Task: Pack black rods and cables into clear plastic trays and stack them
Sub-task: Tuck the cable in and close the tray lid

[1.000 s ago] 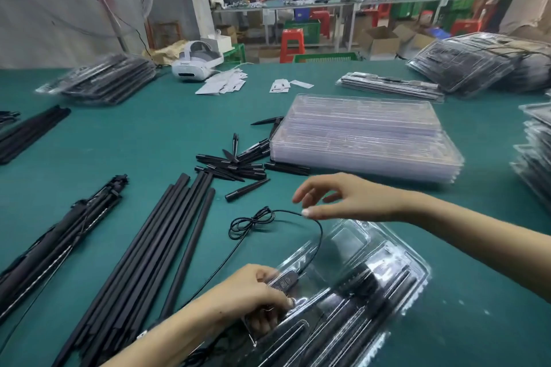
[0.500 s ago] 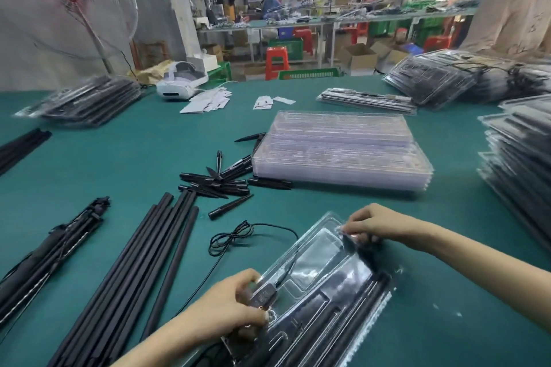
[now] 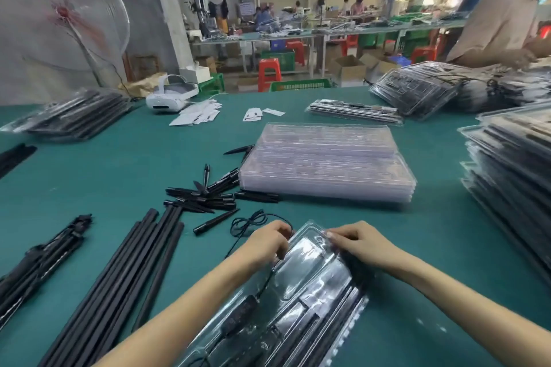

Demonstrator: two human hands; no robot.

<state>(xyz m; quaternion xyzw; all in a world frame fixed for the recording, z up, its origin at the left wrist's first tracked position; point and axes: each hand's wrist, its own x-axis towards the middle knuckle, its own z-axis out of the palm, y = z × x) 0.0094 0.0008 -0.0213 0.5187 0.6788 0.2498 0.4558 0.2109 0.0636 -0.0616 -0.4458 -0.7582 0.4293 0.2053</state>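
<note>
We hold the clear tray (image 3: 301, 283) at its far end — left hand (image 3: 268, 243) pinching the cable (image 3: 249, 222), right hand (image 3: 357, 243) gripping the rim

a clear plastic tray (image 3: 298, 286) lies at the green table's (image 3: 432, 247) near edge, long black rods (image 3: 119, 277) to its left, a stack of empty clear trays (image 3: 325, 164) behind it.

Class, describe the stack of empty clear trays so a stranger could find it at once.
On the green table, look to the middle, beyond both hands. The stack of empty clear trays sits there; unlike the other tray piles, it holds nothing black.
</note>
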